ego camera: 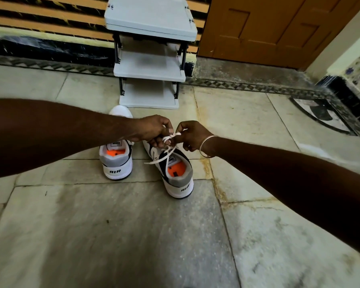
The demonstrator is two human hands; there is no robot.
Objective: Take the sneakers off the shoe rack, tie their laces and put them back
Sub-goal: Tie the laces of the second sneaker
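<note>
With the left hand [152, 132] and right hand [190, 135] each pinching the white flat lace [170, 140], pull both loops evenly outward to cinch the knot snugly.

My left hand [152, 132] and forearm cover the left sneaker's [116, 161] middle; both hands hide the right sneaker's [175, 173] toe and the lace [168, 150] knot. The rack's [150, 23] top is cut off.

Stone tile floor [133, 235], brown wood door [268, 28] right, striped wall [46, 17] left.
</note>
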